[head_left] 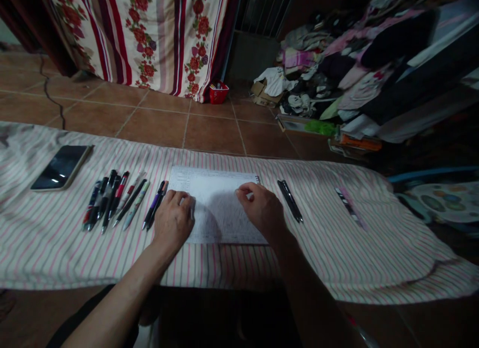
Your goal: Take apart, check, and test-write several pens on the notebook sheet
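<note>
notepad [217, 190] lies flat mid-worktop on the striped cloth [337, 248], between both hands. left hand [172, 218] sits palm down on its left edge, fingers loosely spread and slightly bent, pinning it, gripping nothing. right hand [263, 208] is on the upper right part, fingers curled toward the corner; can't tell if they pinch a page edge or just rest there, the knuckles block it. handling, my read: light, thin, floppy paper, probably slides easily on cloth, creases if grabbed mid-sheet. best taken at a corner or along the bound edge, with the other hand flat to stop it skating. binding looks like a spiral at the top right, not sure. row of pens [112, 200] just left of the left hand, two dark ones [155, 204] nearly touching it. phone [62, 167] further left, screen up. two black pens [290, 200] just right of the pad, one more pen [348, 205] well apart to the right. writing on the page too dim to read. worktop's near edge and what's under it are lost in shadow, forearms cover the pad's lower corners.
</note>
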Tool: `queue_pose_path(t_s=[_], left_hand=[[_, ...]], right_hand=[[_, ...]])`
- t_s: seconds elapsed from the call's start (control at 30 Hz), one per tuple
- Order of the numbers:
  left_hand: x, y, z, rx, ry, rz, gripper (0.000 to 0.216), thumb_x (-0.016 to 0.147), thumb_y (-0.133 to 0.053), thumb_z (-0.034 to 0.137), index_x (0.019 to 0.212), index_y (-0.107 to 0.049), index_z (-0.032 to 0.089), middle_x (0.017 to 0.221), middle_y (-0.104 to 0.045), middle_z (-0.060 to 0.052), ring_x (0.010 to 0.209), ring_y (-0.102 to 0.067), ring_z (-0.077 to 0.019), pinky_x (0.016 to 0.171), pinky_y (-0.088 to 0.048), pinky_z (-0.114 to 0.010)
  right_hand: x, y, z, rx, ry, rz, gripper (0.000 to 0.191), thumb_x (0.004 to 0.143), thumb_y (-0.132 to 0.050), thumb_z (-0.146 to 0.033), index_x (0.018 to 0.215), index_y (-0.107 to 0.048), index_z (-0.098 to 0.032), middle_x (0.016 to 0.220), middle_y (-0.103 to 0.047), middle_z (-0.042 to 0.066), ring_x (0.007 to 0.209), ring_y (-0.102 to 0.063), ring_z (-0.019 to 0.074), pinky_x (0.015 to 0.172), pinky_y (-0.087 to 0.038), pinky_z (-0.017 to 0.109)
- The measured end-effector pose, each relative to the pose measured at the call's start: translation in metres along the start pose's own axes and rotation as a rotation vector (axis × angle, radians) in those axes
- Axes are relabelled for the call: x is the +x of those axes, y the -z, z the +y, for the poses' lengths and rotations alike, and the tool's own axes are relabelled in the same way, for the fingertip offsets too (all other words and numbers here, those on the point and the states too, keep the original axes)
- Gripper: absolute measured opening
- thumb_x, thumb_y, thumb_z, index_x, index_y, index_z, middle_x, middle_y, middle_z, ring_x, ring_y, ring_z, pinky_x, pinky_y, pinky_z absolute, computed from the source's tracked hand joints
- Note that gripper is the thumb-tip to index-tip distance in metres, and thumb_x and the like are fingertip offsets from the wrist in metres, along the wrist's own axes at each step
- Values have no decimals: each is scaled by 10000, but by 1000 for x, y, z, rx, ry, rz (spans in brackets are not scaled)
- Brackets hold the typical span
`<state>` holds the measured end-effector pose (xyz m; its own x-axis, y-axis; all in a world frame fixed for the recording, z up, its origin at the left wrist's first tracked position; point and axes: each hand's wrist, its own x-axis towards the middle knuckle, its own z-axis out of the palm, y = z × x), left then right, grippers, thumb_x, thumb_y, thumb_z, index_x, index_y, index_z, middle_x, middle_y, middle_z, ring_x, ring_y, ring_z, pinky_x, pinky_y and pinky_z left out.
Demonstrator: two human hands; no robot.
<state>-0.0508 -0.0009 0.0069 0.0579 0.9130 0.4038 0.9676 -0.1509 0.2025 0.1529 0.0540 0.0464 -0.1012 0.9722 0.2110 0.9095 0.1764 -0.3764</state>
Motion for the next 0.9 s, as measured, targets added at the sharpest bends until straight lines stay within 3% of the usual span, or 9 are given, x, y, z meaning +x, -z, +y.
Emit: queue_pose_path(t_s=[0.13, 0.27, 0.47, 0.63, 0.9], left_hand=[[-2, 5, -9, 63, 73, -1, 244, 812, -473, 120, 898, -691, 189, 932, -674, -79, 934, -547, -272, 769, -486, -389], [-3, 8, -18, 99, 138, -28, 240, 833, -455, 127, 877, -686, 175, 982, -674, -89, 923, -543, -275, 728, -488, -377], [-4, 6, -27, 128, 171, -33, 254, 873, -429, 166, 918, -679, 164, 995, -666, -92, 884, -539, -264, 735, -483, -374], [-6, 6, -33, 129, 211, -37, 284, 878, -400, 157, 937, -678, 144, 984, -652, -108, 889, -538, -267, 743, -475, -376], [-9, 10, -44, 168, 258, -34, 311, 898, -384, 209, 942, -685, 144, 989, -605, -141, 882, -526, -268, 704, -451, -358]], right_hand=[[-6, -21, -34, 124, 115, 9, 148, 843, -531, -304, 812, -641, -211, 785, -694, 18, 659, -609, 145, 624, -396, 246], [-14, -33, -46, 146, 179, 16, 148, 849, -522, -254, 765, -631, -200, 733, -674, 15, 622, -581, 135, 596, -374, 239], [-21, -47, -49, 133, 270, 17, 177, 865, -504, -237, 764, -642, -190, 702, -647, 19, 626, -579, 136, 602, -365, 242], [-22, -56, -45, 132, 300, 97, 202, 877, -491, -239, 763, -648, -184, 674, -637, 16, 599, -568, 128, 600, -371, 242], [-23, -52, -37, 105, 356, 163, 226, 882, -475, -226, 749, -651, -176, 631, -624, 17, 576, -561, 129, 591, -374, 243]])
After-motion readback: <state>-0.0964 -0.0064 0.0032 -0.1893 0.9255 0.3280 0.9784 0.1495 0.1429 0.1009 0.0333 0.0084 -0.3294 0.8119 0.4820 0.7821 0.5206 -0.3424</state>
